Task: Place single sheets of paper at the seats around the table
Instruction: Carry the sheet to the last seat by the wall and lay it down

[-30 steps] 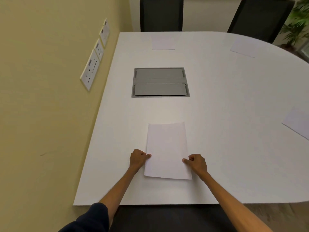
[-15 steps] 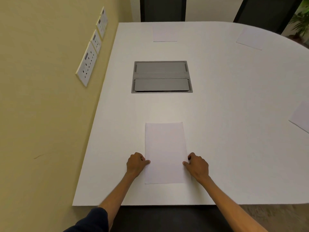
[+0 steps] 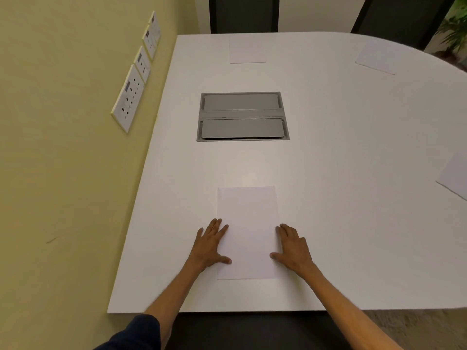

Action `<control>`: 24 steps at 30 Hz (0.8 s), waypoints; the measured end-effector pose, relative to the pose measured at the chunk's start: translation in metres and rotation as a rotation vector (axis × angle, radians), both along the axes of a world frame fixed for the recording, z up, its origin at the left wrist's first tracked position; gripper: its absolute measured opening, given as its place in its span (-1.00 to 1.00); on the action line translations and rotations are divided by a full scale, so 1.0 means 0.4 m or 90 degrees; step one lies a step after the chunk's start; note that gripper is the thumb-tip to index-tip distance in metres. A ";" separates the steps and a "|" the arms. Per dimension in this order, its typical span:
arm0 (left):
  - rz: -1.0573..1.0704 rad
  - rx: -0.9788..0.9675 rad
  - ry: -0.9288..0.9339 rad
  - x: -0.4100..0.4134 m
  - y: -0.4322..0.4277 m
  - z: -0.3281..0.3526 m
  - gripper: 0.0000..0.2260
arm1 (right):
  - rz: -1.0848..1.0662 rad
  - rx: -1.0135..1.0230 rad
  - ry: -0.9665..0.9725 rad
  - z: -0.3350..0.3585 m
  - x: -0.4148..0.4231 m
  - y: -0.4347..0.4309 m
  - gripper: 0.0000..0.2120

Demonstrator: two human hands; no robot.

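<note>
A white sheet of paper, the near sheet (image 3: 249, 223), is laid flat on the white tabletop (image 3: 341, 173). It is close to the near edge, straight in front of the person. The left hand (image 3: 211, 245) is laid flat at its left side, with fingertips and thumb touching the paper. The right hand (image 3: 293, 246) is laid flat at its right side, with the thumb touching the paper. The grip of each hand is wide, with fingers straight and spread. A dark sleeve (image 3: 136, 334) is seen on the left arm.

Three more sheets are seen on the tabletop. The far sheet (image 3: 247, 49) is set at the far edge, in front of a dark chair (image 3: 243, 13). The corner sheet (image 3: 376, 58) is set at the far right, near a second chair (image 3: 399, 16). The side sheet (image 3: 454, 174) is cut off by the right edge of the view. A grey box (image 3: 242, 116) with two lids is sunk into the tabletop between the near sheet and the far sheet. White sockets (image 3: 130, 97) are fixed on the yellow wall (image 3: 63, 173) at the left. A green plant (image 3: 454, 29) is seen at the far right.
</note>
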State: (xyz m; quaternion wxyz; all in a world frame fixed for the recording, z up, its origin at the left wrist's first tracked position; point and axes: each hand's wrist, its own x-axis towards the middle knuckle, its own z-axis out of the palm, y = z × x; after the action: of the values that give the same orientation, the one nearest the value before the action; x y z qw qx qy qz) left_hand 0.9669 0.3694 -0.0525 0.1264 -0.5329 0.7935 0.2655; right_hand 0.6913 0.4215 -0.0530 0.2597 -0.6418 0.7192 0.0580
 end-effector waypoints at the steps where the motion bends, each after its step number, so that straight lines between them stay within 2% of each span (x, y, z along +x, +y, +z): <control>1: -0.005 0.004 -0.008 0.000 0.000 -0.003 0.03 | 0.003 0.001 0.002 0.000 -0.001 -0.001 -0.16; 24: -0.022 0.028 -0.005 -0.002 -0.002 0.003 0.02 | -0.018 0.000 0.008 0.011 0.014 0.014 -0.15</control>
State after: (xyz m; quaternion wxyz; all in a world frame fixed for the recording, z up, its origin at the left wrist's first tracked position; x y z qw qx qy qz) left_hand 0.9660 0.3687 -0.0515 0.1460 -0.5170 0.7961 0.2786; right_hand 0.6968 0.4272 -0.0487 0.2561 -0.6309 0.7300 0.0585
